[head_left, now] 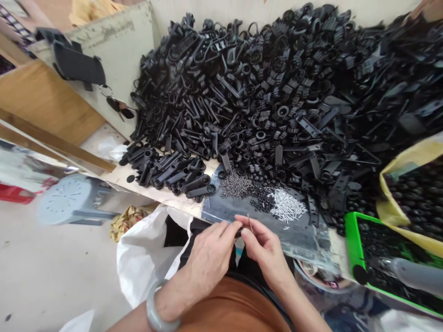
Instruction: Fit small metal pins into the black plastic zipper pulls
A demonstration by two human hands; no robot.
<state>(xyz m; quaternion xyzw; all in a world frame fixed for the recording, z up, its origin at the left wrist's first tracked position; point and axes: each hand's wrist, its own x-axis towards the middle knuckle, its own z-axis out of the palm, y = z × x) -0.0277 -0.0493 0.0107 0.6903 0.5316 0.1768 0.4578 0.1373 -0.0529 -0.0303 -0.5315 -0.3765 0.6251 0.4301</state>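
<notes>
My left hand (211,246), with a pale bangle (155,306) on the wrist, pinches a small black plastic part (238,232), mostly covered by the fingers. Right beside it, fingertips almost meeting, my right hand (265,246) is closed around the same spot. A thin rod-like piece (249,222) sticks up between its thumb and fingers; what kind it is I cannot make out. Beyond the hands, on a dark mat (230,210), lie silver pins (288,206), small grey metal pieces (237,184) and little black parts (261,203) in small heaps.
A large heap of black plastic parts (242,87) covers the table's back. Longer black pieces (169,170) lie at left. On the right are a green tray (353,244) and a yellow bag (391,180). A white sack (141,258) hangs below the edge; a stool (67,198) stands left.
</notes>
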